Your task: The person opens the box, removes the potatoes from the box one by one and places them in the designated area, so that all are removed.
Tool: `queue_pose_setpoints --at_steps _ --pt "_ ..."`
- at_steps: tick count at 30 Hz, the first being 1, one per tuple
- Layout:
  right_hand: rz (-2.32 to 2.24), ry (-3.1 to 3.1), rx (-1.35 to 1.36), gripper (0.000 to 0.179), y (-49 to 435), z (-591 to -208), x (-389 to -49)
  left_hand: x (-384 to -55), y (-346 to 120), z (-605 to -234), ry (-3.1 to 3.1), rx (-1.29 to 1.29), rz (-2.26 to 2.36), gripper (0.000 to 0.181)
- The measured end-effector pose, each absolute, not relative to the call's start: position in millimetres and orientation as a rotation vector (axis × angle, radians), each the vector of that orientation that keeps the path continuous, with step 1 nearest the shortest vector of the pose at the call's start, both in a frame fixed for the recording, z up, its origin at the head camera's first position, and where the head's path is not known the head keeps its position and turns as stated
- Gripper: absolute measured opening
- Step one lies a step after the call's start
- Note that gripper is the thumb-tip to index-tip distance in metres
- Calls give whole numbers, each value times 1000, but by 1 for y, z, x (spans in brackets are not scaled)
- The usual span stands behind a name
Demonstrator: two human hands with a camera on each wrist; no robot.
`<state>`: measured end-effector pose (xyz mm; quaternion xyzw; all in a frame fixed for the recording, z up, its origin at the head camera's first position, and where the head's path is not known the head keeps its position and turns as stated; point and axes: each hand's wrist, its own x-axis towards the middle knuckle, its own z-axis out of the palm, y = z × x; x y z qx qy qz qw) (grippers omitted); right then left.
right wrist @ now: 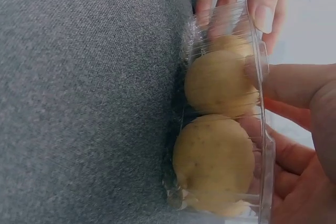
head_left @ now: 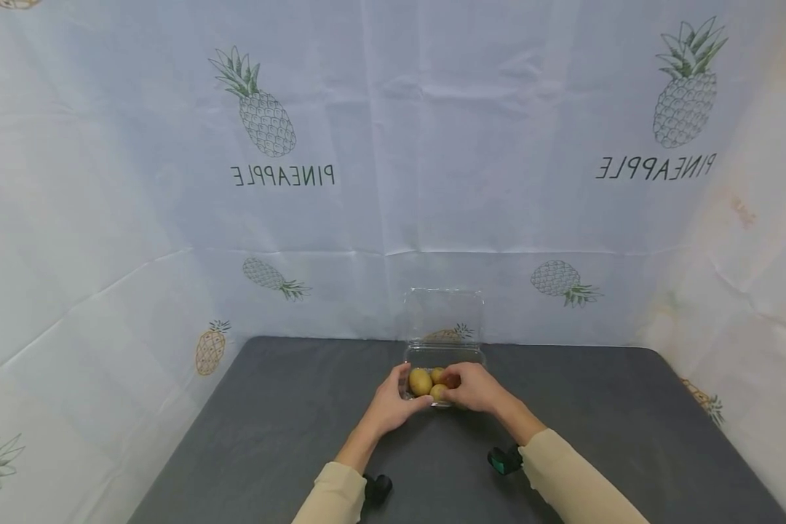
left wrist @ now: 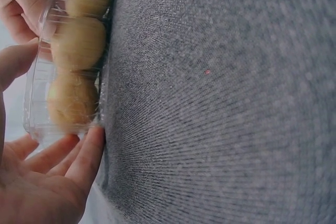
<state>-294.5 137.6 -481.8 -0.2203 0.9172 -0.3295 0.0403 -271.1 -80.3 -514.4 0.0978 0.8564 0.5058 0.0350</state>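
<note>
A clear plastic clamshell box (head_left: 447, 356) stands near the table's far edge, its lid (head_left: 444, 313) raised at the back. Yellowish potatoes (head_left: 421, 382) lie inside; through the wall in the right wrist view, one potato (right wrist: 212, 158) shows small dark spots. My left hand (head_left: 393, 402) holds the box at its left end, fingertips against the end wall and thumb by the front rim. Reaching over the front rim, my right hand (head_left: 474, 388) has its thumb and fingers inside, around a potato (right wrist: 223, 83). The box wall and the hand partly hide this grasp.
The box rests on a dark grey table (head_left: 288, 437). A pale cloth (head_left: 393, 145) printed with pineapples hangs behind the table and along its sides. Black wrist devices (head_left: 506, 460) sit under both forearms, close to the tabletop.
</note>
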Motion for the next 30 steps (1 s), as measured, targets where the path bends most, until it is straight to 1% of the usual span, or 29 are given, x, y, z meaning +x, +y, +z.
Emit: queue_pose_setpoints --at_steps 12,19,25,30 --pt "-896 2780 -662 29 134 -477 -303 -271 -80 -515 2622 290 1553 86" --pt "-919 2784 -675 24 135 -481 -303 -270 -82 -515 2627 284 1564 86" --pt "-945 2821 -689 25 138 -486 -301 -270 -82 -516 2644 289 1555 86" --pt "-989 2858 -693 22 140 -490 -300 -270 -80 -515 2639 293 1555 85"
